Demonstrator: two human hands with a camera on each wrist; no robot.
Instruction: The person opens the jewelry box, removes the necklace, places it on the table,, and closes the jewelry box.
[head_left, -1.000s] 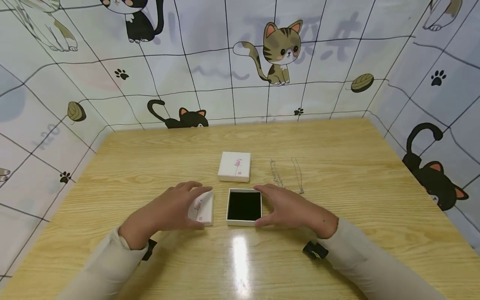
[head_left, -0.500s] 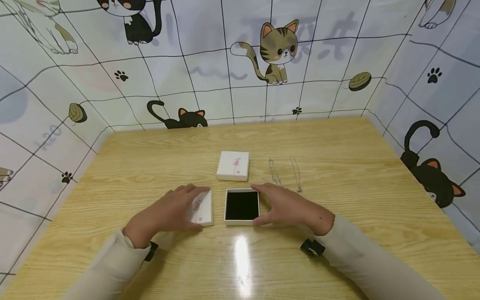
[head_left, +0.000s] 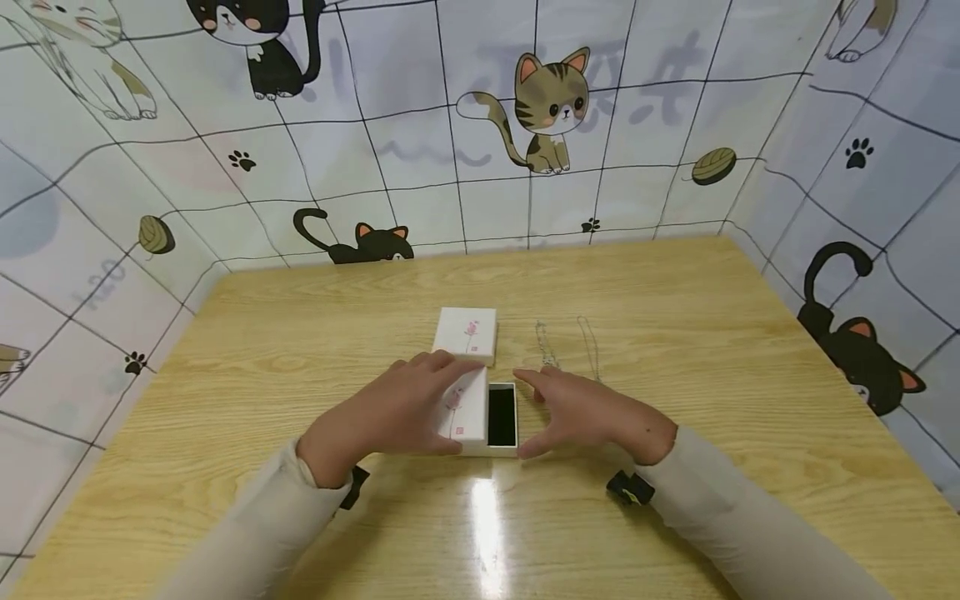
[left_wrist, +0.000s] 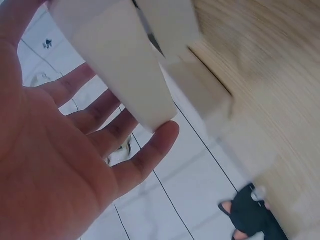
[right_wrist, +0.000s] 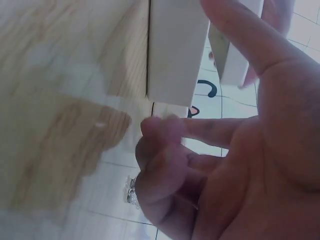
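Note:
My left hand [head_left: 390,412] grips a white box lid [head_left: 468,408] with a pink flower print. Its thumb and fingers span the lid's front and back edges, also seen in the left wrist view. The lid is tilted over the left part of an uncovered white box [head_left: 502,417] with a black lining; the right part of the lining shows. Beside the box's right side is my right hand [head_left: 588,412], thumb near the front corner, index finger near the back one. In the right wrist view its other fingers bend loosely and hold nothing.
Behind the uncovered box sits a second white box [head_left: 465,332] with the same print, its lid on. Two thin silver chains [head_left: 590,346] lie on the wooden table [head_left: 637,292], back right, partly behind my right hand. Cat-printed cloth [head_left: 420,192] walls the table.
My left hand has lifted the lid off the table and carried it right, over the uncovered box. My right hand has stayed by that box's right side, now slightly off its corners.

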